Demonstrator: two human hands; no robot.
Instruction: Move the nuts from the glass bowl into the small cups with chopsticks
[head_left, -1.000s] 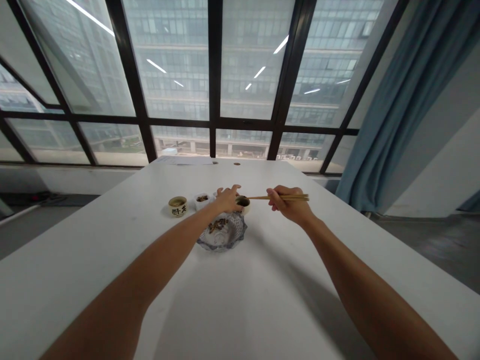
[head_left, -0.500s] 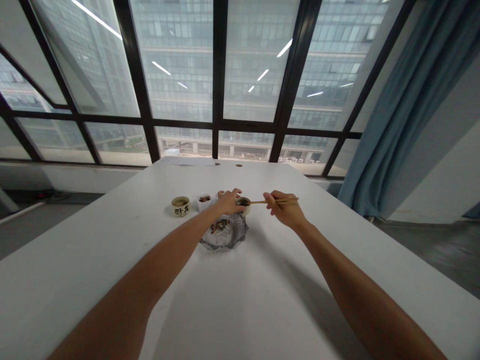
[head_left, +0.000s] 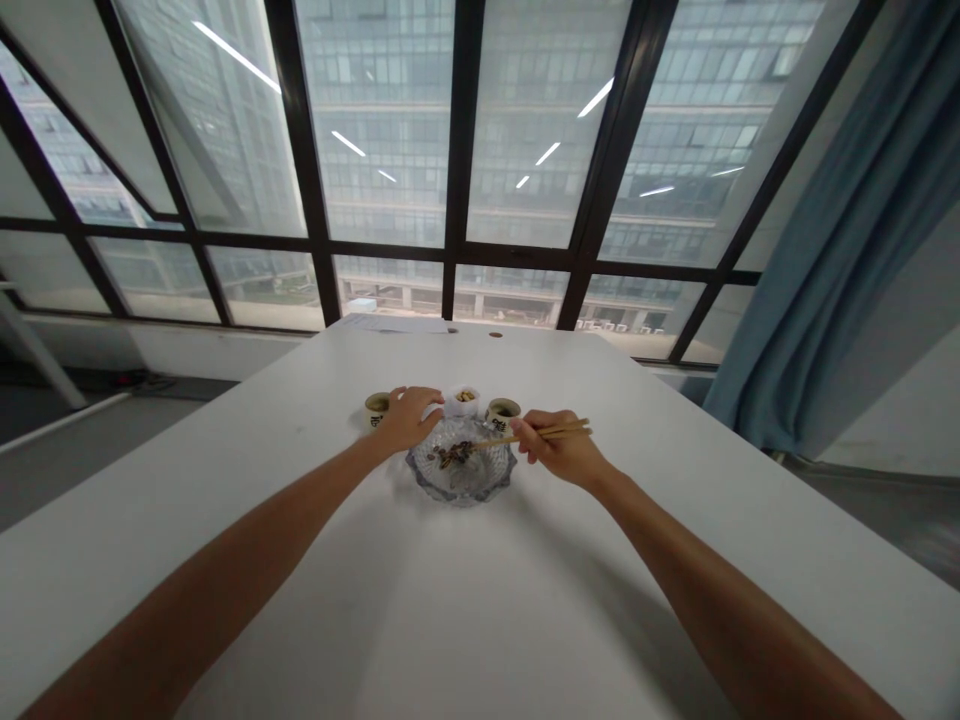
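Observation:
My right hand [head_left: 562,445] is closed around a pair of wooden chopsticks [head_left: 499,440]. Their tips reach into a clear glass bowl [head_left: 476,490] with a scalloped rim, at a pile of small dark pieces [head_left: 454,456]. Over the bowl's far left rim is my left hand [head_left: 407,418], its thumb apart from the curved fingers and nothing visible between them. It partly covers a cream cup with black lettering [head_left: 376,408]. Beside its fingertips stands a small white cup [head_left: 462,402] holding yellowish pieces. A second cream cup [head_left: 502,412] sits near the chopsticks.
The white table [head_left: 480,600] runs up to the windows. At its far end lie sheets of paper [head_left: 397,324] and two small round dark spots. A blue curtain [head_left: 802,330] hangs at the right.
My left hand has moved left, away from the right-hand cream cup. The chopstick tips have gone from that cup into the glass bowl. The view has shifted slightly.

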